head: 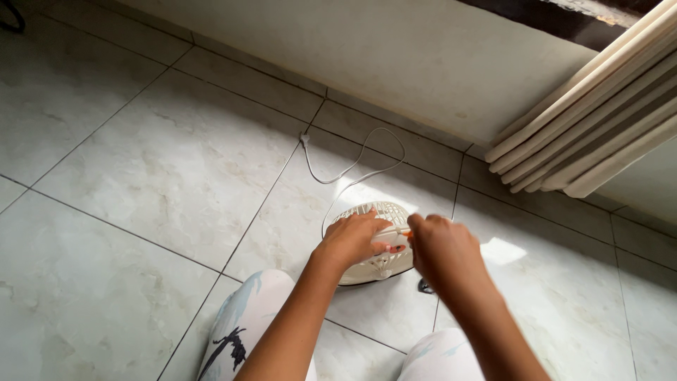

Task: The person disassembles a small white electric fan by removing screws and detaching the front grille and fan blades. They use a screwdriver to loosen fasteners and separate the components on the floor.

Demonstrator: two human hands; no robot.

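Your left hand rests spread on the small cream fan lying grille-up on the floor just ahead of your knees. Your right hand is closed around an orange-handled tool, its shaft pointing left across the grille toward your left fingers.

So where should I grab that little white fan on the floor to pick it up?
Grab the small white fan by its round outer rim, coming from above with one hand on each side. It lies flat on the tiled floor, grille up, so the rim is the solid edge. Both hands cover the middle; mind the trailing cord.
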